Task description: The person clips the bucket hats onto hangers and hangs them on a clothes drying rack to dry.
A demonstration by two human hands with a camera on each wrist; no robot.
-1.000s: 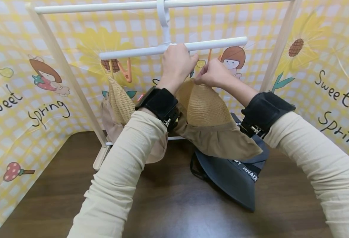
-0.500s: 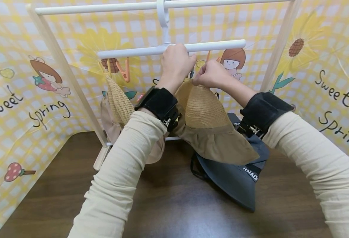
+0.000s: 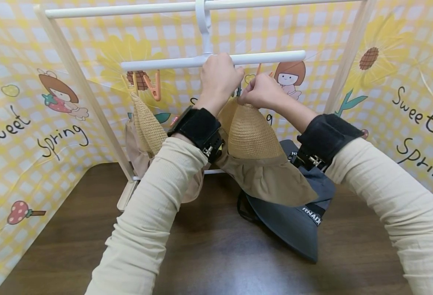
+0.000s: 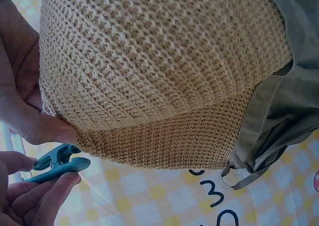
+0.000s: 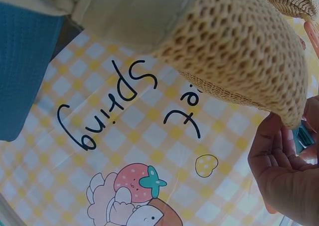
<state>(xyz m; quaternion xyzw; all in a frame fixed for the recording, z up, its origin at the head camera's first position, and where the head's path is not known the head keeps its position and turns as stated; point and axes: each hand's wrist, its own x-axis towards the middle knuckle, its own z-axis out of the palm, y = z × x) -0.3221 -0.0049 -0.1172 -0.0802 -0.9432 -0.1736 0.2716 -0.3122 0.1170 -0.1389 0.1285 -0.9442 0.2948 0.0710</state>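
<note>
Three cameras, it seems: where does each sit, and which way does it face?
Head: worn on the head, facing forward and down at the white hanger and woven hat; both sleeves, left hand and right hand show.
Left wrist: on that wrist, looking up close at the woven hat and teal clip; fingers show at the left edge.
Right wrist: on that wrist, facing the printed backdrop under the hat; a palm shows.
All three share the woven hat.

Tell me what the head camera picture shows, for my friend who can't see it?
Two hands, the left hand and right hand, hold the top of a woven straw hat up at a white hanger bar. Another straw hat hangs from an orange clip, and a dark hat lies on the brown table.
</note>
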